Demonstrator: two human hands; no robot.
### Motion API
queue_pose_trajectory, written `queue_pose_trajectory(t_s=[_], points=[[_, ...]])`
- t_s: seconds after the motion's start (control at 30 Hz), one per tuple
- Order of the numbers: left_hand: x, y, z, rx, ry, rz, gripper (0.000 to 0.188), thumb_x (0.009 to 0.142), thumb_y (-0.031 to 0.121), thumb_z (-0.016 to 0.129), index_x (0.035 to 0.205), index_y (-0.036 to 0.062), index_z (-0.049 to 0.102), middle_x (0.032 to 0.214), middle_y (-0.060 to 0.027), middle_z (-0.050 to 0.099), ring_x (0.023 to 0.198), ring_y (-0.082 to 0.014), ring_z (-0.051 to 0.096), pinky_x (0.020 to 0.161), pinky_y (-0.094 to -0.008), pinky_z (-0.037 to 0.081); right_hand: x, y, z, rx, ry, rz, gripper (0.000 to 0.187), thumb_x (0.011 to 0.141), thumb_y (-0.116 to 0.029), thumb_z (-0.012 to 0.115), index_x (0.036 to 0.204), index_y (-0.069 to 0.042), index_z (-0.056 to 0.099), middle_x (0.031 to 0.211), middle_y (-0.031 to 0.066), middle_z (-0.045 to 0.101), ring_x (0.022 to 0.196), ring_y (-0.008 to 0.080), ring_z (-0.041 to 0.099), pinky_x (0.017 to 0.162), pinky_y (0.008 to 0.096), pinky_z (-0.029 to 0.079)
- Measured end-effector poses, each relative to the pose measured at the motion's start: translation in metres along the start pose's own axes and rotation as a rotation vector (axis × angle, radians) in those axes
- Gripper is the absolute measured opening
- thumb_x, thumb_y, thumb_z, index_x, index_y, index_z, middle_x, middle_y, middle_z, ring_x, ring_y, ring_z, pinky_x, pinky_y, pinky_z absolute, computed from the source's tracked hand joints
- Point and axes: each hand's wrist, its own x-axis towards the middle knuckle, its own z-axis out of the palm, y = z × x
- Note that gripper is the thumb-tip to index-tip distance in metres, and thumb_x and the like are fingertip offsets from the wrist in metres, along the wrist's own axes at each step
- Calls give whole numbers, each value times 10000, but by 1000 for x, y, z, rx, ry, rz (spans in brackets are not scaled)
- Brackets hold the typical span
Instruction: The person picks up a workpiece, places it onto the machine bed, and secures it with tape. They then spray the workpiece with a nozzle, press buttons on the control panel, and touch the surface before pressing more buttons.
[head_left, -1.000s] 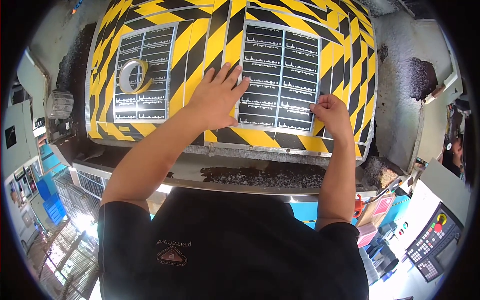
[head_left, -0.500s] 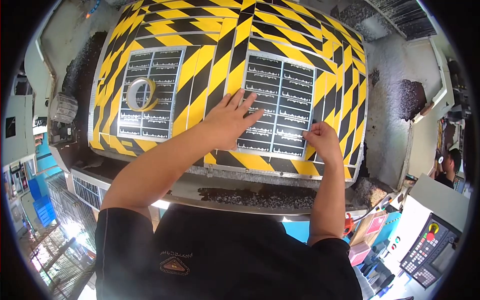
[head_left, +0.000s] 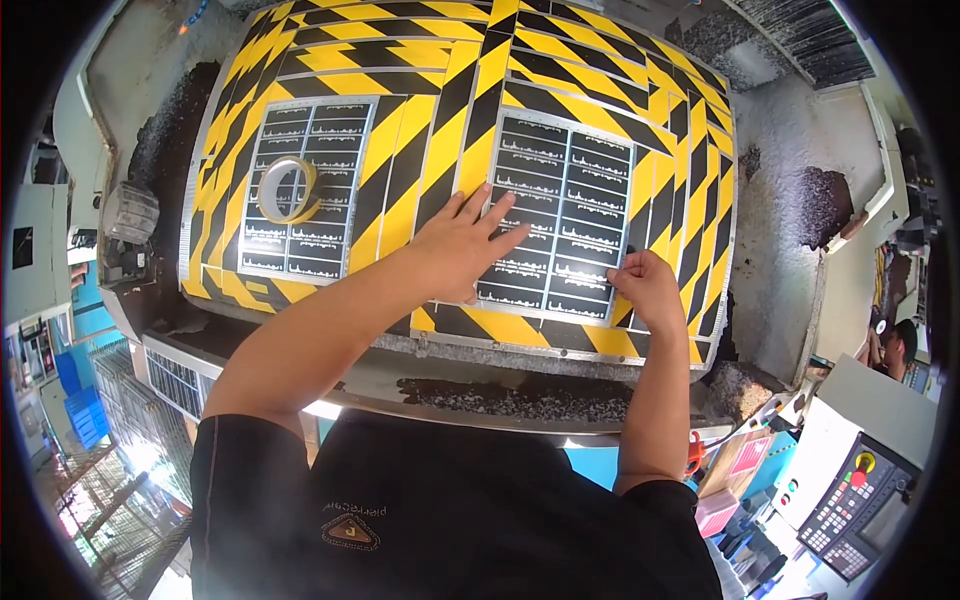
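My left hand [head_left: 462, 243] lies with fingers spread over the left edge of a black panel [head_left: 560, 215] printed with rows of white marks. At that panel's lower right edge, my right hand [head_left: 645, 285] has its fingers pinched together; whatever is between them is too small to make out. Both rest above a machine bed [head_left: 430, 110] covered in yellow and black striped tape. To the left sits a second black panel [head_left: 335, 135] of the same pattern, with a yellow roll of tape [head_left: 308, 207] lying on it.
A metal trough [head_left: 480, 385] with dark, flaky residue runs along the bed's near side. At the lower right stands a machine control panel [head_left: 860, 500] with a red button. Blue bins [head_left: 88, 418] are at the far left. Another person [head_left: 900, 345] appears at the right rim.
Both hands stay in nearly the same places on the panel. The whole view has shifted very slightly.
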Motion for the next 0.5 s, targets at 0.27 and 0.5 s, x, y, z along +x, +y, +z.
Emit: queue_pose_trajectory(t_s=[0.27,0.5], points=[[1,-1,1,-4,2,2,1141,673,336,915,1600,232,258,1685,-184,89,1546,-422,90,1246,-530,161,1,1,0,4,-9,7,243,834,-86,782,983,39,637,841,56,650,756,130,608,680,275,508],[2,0,-1,5,-9,-7,1137,678,337,912,1601,237,255,1686,-179,91,1549,-416,87,1248,-526,156,4,7,0,16,-11,-11,245,830,-93,787,977,36,639,840,49,649,756,125,606,683,273,509]])
